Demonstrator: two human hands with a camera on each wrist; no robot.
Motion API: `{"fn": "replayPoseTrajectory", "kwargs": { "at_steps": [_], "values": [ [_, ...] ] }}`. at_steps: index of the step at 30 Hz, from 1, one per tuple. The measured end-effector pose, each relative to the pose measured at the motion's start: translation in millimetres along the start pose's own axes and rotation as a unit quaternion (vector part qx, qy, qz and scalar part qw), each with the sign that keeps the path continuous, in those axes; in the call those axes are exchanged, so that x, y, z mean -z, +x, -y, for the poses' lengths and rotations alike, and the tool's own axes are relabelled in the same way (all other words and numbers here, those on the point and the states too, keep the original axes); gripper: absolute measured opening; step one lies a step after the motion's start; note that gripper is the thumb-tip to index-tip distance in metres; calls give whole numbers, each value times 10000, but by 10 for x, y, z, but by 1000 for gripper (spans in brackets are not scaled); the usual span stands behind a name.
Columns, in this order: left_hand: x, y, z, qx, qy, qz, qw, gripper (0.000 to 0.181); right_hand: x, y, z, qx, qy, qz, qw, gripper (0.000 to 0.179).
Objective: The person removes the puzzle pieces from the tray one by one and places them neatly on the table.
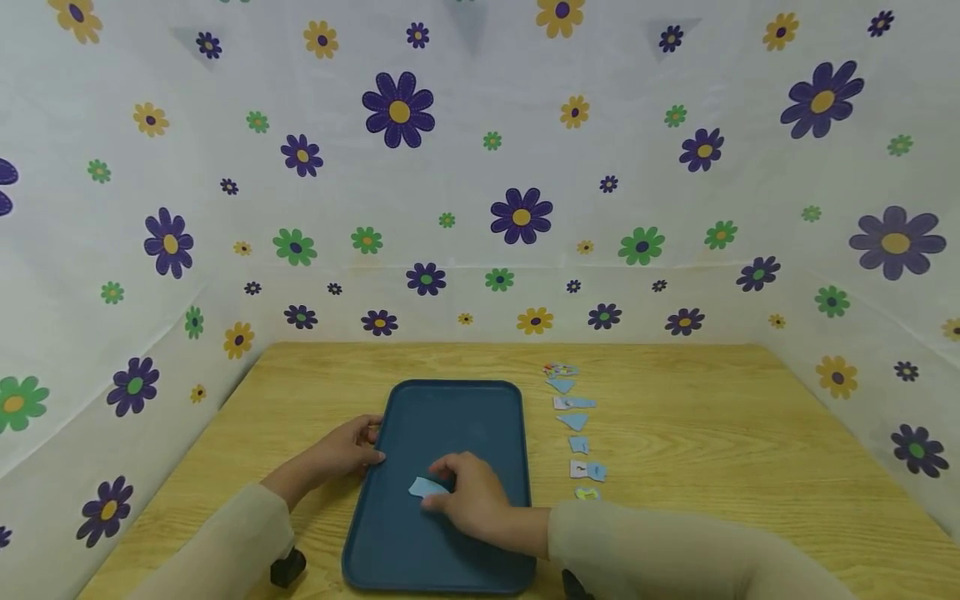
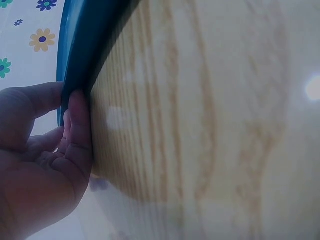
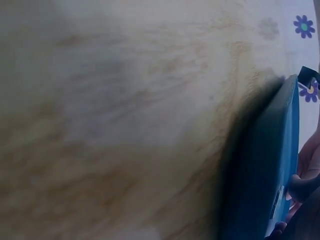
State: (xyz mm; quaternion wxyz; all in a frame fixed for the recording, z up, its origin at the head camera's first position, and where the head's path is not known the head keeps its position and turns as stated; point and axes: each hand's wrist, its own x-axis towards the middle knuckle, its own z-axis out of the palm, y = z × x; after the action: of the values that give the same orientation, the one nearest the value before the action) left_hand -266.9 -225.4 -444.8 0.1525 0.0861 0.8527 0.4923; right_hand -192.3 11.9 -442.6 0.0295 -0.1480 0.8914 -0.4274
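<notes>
A dark blue tray [image 1: 457,417] with a raised rim lies on the wooden table. My left hand [image 1: 345,448] grips its left rim; in the left wrist view the thumb of the left hand [image 2: 40,155] lies on the tray edge [image 2: 77,55], with fingers on the underside. Over the tray's middle, my right hand [image 1: 476,500] pinches a light blue, irregularly cut flat puzzle piece [image 1: 423,487] between thumb and fingers. Part of that piece is hidden by the hand. The right wrist view shows mostly table, with the tray [image 3: 265,165] at the right.
To the tray's right, several cut pieces form a column: blue triangular pieces [image 1: 573,422], white-and-blue pieces [image 1: 587,471], a yellow-green piece [image 1: 587,493] nearest me, and a multicoloured cluster [image 1: 561,369] farthest. Flower-printed white cloth [image 1: 450,183] walls the table's back and sides.
</notes>
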Motion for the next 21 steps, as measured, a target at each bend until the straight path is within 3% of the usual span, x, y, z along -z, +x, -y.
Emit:
{"fn": "replayPoseTrajectory", "kwargs": {
  "at_steps": [6,12,21],
  "values": [
    [7,10,-3,-2,40,-8,10000,61,-45,9,27,-251,-427,27,9988,32],
    [6,5,-6,-120,-73,111,9998,61,-72,25,18,-255,-709,-18,9972,32],
    [1,-16,-3,-195,-20,143,9997,63,-61,38,15,-165,-746,29,9971,30]
  ]
}}
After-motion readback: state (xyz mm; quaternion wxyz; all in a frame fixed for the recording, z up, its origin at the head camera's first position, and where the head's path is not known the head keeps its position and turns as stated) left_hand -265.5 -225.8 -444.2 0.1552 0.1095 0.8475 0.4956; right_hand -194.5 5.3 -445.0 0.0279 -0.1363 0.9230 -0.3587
